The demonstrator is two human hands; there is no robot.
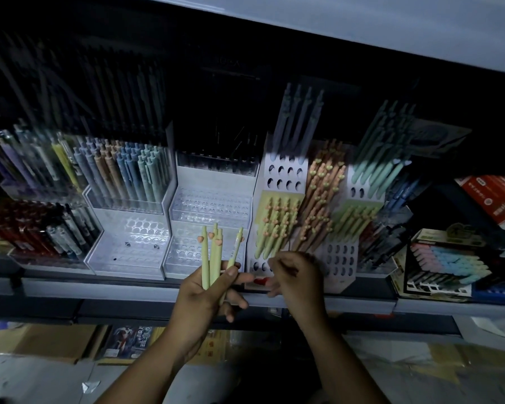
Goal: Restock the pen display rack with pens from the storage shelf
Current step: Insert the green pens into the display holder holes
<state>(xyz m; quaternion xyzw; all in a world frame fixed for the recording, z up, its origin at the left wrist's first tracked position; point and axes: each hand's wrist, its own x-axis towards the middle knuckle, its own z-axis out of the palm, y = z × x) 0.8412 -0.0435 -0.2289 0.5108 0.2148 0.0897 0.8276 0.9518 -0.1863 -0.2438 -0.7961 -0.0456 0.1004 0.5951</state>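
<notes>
Left hand (207, 298) grips slim pale-green plastic pens (215, 255): light, stiff, slick, so pinch mid-barrel. Right hand (296, 275) curled, contents unclear.

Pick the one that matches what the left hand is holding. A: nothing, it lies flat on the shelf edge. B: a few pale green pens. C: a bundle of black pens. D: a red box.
B: the left hand grips a few pale green pens, held upright with their clip ends up, in front of a clear rack.
</notes>
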